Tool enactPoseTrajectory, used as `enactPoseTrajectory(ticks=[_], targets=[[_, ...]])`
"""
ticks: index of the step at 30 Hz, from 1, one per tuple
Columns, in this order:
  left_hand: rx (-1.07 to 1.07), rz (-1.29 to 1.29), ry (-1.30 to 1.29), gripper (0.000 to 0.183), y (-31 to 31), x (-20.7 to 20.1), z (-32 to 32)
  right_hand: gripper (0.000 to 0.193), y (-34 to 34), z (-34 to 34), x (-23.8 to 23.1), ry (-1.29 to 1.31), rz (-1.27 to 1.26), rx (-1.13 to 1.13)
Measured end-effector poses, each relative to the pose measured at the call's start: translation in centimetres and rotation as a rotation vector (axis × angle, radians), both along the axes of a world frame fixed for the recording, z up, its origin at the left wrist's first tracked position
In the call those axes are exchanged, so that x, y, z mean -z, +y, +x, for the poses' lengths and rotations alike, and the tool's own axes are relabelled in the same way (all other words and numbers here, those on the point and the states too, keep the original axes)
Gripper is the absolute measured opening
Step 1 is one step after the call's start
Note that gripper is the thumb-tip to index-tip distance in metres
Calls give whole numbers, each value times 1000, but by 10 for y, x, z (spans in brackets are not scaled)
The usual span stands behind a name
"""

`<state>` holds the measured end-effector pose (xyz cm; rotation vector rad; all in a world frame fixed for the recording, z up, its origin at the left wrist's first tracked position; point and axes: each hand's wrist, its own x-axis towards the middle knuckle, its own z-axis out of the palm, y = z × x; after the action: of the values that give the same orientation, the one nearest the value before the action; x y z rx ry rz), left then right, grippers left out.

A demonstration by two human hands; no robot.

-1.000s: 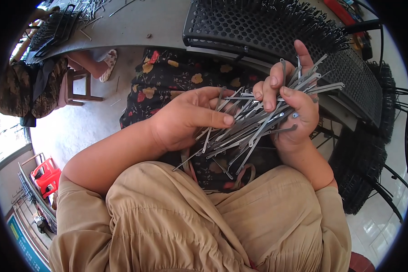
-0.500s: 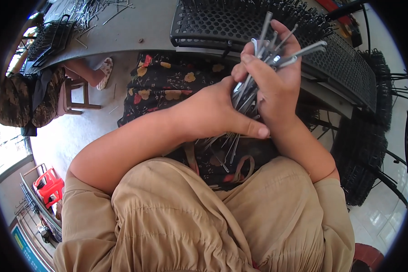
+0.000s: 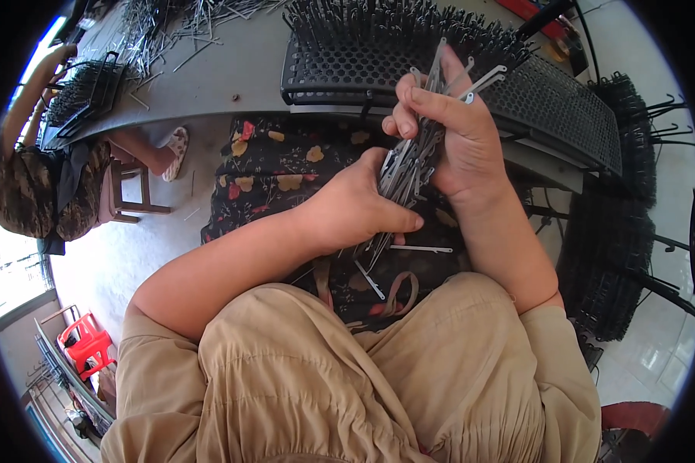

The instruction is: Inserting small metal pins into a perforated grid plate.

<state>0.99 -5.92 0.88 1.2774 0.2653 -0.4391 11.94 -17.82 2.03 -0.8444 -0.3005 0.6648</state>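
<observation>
Left hand (image 3: 350,202), right hand (image 3: 465,137): fingers of both curled around bundle of thin grey metal strips (image 3: 411,166), above dark floral cloth (image 3: 282,158).

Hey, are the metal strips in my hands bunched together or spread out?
Mostly bunched: the metal strips form one bundle between the left hand and right hand, though their upper tips fan apart.

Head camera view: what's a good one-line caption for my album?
Left hand and right hand hold a bundle of thin metal strips above a dark floral cloth.
</observation>
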Motion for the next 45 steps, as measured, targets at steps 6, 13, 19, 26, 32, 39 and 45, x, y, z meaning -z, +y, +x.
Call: enactPoseTrajectory(ticks=[6, 13, 19, 26, 32, 39, 45], targets=[[111, -141, 82, 51, 9, -2, -2, 21, -5, -2, 1, 155, 44, -104], [202, -299, 90, 44, 15, 4, -5, 25, 4, -9, -5, 21, -127, 71], [267, -351, 119, 30, 22, 5, -7, 27, 14, -5, -9, 19, -332, -177], [204, -240, 43, 25, 21, 6, -7, 28, 3, 10, -2, 60, -115, -49], [205, -260, 98, 27, 18, -1, -11, 30, 8, -5, 0, 85, -150, -185], [183, -198, 51, 24, 18, 6, -6, 23, 9, -1, -35, 209, -254, 56], [121, -211, 109, 24, 12, 6, -7, 31, -1, 2, -3, 235, -37, 5]])
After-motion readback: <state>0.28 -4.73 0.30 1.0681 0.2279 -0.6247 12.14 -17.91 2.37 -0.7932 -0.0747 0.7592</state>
